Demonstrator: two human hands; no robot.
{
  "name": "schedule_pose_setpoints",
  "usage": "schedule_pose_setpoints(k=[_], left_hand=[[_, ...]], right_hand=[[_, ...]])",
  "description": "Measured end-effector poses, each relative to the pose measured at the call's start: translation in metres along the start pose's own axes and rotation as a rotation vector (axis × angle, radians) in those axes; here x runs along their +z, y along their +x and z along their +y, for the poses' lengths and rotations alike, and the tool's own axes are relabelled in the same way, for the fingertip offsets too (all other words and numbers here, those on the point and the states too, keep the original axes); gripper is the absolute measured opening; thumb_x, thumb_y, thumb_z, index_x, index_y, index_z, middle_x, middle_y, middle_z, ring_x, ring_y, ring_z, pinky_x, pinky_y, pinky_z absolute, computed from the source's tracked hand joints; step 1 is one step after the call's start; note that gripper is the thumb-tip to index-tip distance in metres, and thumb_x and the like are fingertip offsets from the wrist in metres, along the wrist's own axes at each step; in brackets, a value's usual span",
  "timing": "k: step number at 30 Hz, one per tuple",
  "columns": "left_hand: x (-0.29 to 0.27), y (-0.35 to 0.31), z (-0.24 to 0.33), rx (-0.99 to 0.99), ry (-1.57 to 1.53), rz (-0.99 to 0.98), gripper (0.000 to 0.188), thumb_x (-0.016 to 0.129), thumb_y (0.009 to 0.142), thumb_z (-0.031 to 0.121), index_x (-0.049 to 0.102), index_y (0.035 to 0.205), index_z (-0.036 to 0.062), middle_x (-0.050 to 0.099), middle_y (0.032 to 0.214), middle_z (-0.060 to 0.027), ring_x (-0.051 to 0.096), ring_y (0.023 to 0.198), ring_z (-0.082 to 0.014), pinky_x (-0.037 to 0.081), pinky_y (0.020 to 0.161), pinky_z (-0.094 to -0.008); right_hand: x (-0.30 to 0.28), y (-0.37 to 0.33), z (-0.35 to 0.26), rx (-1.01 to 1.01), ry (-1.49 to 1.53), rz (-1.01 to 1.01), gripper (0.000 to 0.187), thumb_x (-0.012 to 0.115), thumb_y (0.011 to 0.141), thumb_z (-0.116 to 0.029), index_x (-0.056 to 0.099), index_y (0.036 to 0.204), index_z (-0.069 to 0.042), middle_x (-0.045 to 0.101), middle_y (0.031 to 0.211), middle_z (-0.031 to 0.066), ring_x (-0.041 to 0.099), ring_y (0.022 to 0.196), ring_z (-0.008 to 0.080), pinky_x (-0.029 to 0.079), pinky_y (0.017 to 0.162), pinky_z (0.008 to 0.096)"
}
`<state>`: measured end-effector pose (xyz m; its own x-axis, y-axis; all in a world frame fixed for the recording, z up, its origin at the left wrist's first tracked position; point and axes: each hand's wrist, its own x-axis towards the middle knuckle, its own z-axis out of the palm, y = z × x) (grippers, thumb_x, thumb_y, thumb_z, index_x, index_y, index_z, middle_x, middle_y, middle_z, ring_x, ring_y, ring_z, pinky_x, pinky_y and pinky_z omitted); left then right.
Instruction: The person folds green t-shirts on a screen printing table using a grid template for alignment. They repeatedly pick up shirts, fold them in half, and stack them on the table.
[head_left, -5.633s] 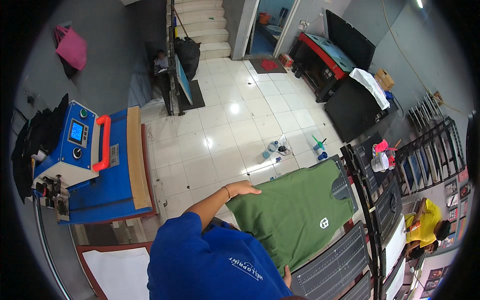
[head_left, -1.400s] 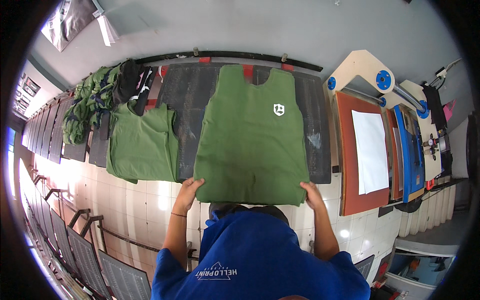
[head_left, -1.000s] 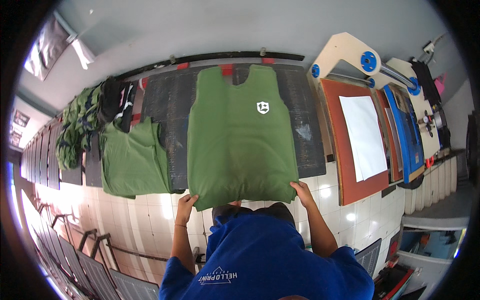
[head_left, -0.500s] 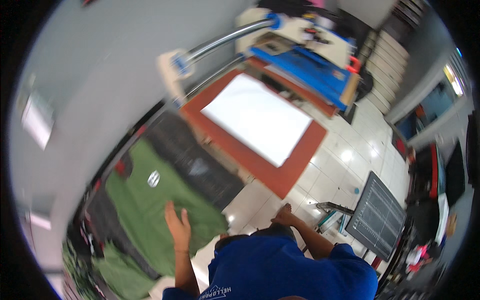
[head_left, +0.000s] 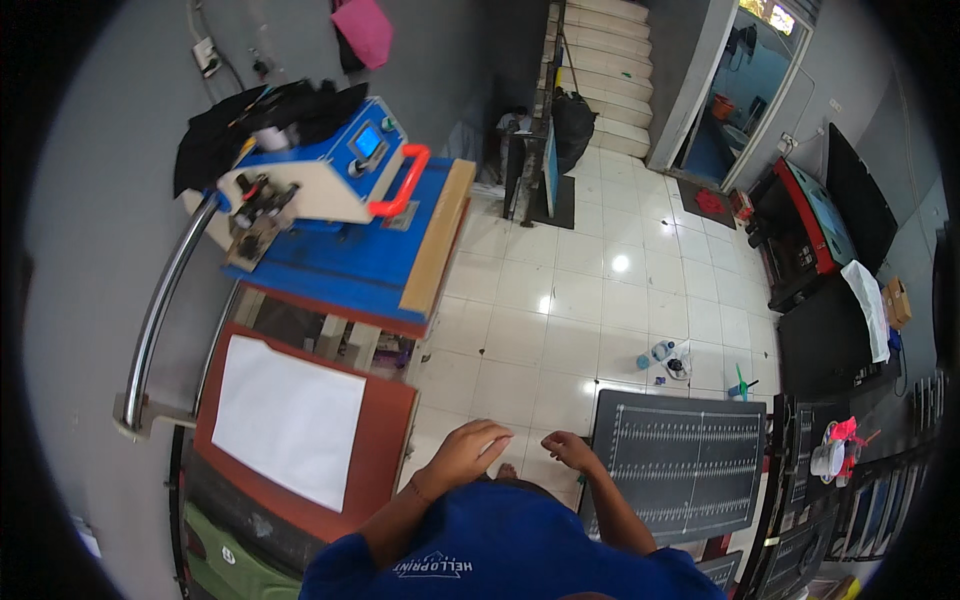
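Observation:
In front of my torso my left hand (head_left: 465,455) hovers in the air with nothing in it, thumb apart from the fingers. My right hand (head_left: 570,452) is raised across from it, empty, its fingers loosely bent and apart. The two hands do not touch. Left of my left hand, a white sheet (head_left: 290,420) lies on the reddish-brown pad (head_left: 400,440) of a heat press. The blue heat press head (head_left: 380,190), with a red handle, sits beyond the sheet. A green garment (head_left: 225,560) lies at the lower left, on a dark surface.
A black board with white ruled markings (head_left: 685,465) stands close by my right forearm. Bottles (head_left: 662,350) sit on the tiled floor. Against the right wall is a red-and-black machine (head_left: 810,225). Stairs (head_left: 605,80) rise at the back; a black bag (head_left: 572,130) leans beside them.
My view has turned right, so the press and green garment shift left. My left hand has left the area over the green garment and come in front of my torso. The right is raised opposite.

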<state>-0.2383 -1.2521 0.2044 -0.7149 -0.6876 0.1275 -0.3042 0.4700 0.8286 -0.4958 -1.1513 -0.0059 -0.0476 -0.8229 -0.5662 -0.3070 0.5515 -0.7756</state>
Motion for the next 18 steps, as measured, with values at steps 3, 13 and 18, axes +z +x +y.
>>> schedule_pose_setpoints(k=[3, 13, 18], left_hand=[[0.017, 0.119, -0.015, 0.103, -0.045, -0.068, 0.019, 0.055, 0.092, 0.015, 0.065, 0.099, 0.0009, 0.065, 0.093, -0.0150, 0.062, 0.088, -0.0325, 0.049, 0.079, -0.0382], [0.090, 0.509, -0.135, 0.127, -0.267, -0.358, 0.021, 0.055, 0.094, 0.016, 0.066, 0.101, -0.0011, 0.069, 0.096, -0.0135, 0.066, 0.087, -0.0222, 0.052, 0.076, -0.0321], [0.112, 0.657, -0.195, -0.010, -0.332, -0.437, 0.024, 0.054, 0.095, 0.018, 0.065, 0.102, -0.0022, 0.067, 0.088, -0.0075, 0.061, 0.077, -0.0124, 0.050, 0.070, -0.0246]], right_hand=[[-0.067, 0.042, -0.026, 0.013, 0.157, 0.061, 0.042, 0.061, 0.091, -0.037, 0.063, 0.110, 0.000, 0.065, 0.093, 0.0074, 0.061, 0.080, 0.0159, 0.051, 0.070, 0.0295], [-0.253, 0.186, -0.038, 0.127, 0.520, 0.343, 0.034, 0.061, 0.091, -0.034, 0.063, 0.104, -0.003, 0.064, 0.093, 0.0045, 0.061, 0.077, 0.0139, 0.052, 0.068, 0.0282], [-0.321, 0.238, -0.021, 0.282, 0.208, 0.641, 0.037, 0.063, 0.085, -0.038, 0.067, 0.096, -0.003, 0.067, 0.079, 0.0077, 0.064, 0.072, 0.0165, 0.052, 0.067, 0.0307]])
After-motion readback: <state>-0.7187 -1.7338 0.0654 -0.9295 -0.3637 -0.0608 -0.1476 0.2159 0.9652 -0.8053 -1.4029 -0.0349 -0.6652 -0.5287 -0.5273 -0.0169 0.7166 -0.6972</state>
